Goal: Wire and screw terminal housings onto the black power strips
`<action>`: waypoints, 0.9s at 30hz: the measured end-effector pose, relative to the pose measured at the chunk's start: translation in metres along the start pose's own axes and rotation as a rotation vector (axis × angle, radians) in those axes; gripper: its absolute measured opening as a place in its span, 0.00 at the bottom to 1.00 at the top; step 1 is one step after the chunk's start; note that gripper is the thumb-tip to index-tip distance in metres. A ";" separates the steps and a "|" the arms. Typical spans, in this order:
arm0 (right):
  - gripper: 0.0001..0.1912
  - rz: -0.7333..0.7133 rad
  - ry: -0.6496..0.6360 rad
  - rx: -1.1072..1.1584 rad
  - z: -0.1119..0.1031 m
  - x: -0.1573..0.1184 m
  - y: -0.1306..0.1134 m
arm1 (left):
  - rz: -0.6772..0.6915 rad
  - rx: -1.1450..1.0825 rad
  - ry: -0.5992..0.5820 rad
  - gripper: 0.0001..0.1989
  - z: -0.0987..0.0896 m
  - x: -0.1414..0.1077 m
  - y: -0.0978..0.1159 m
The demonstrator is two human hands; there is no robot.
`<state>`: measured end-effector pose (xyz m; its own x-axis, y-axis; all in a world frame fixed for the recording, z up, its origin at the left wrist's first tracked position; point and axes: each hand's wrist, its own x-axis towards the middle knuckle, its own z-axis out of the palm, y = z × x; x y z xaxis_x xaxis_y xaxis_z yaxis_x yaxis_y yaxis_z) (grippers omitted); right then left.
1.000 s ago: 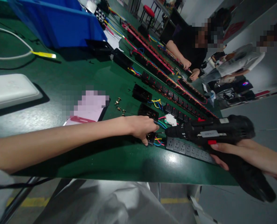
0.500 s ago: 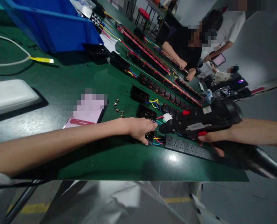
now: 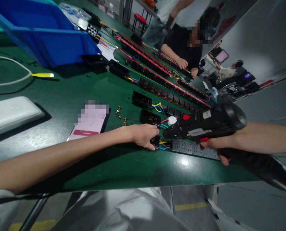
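Note:
My left hand point(image 3: 143, 136) comes in from the left, its fingers curled over a small black switch block point(image 3: 155, 140) with coloured wires. My right hand point(image 3: 212, 144) is wrapped around the grip of a black electric screwdriver point(image 3: 201, 125) with red buttons. The screwdriver's nose points left, close to the block and a white wire connector point(image 3: 172, 120). Below it lies a grey multi-socket power strip point(image 3: 193, 149). Several brass screws point(image 3: 120, 114) lie near a black socket housing point(image 3: 149, 117).
A phone with a blurred pink screen point(image 3: 90, 122) and a white pad point(image 3: 10, 115) lie on the green workbench point(image 3: 85, 173). A blue crate point(image 3: 44, 38) stands at the far left. Wired strips run along the bench towards a co-worker's hands point(image 3: 183, 63).
The screwdriver has swung, its grip end turning from lower right towards the right. My left hand stays on the block. The view has tilted, and the people at the back have shifted.

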<state>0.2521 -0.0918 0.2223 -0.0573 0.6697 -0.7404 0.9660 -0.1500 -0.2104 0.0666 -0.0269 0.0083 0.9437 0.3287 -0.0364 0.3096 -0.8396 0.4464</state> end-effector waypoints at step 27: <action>0.15 0.035 -0.119 -0.089 -0.015 0.015 -0.008 | 0.019 -0.074 0.002 0.23 0.001 0.002 -0.001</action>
<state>0.2475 -0.0701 0.2224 -0.0475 0.5733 -0.8180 0.9862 -0.1032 -0.1296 0.0686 -0.0260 0.0067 0.9490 0.3144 -0.0254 0.2824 -0.8111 0.5122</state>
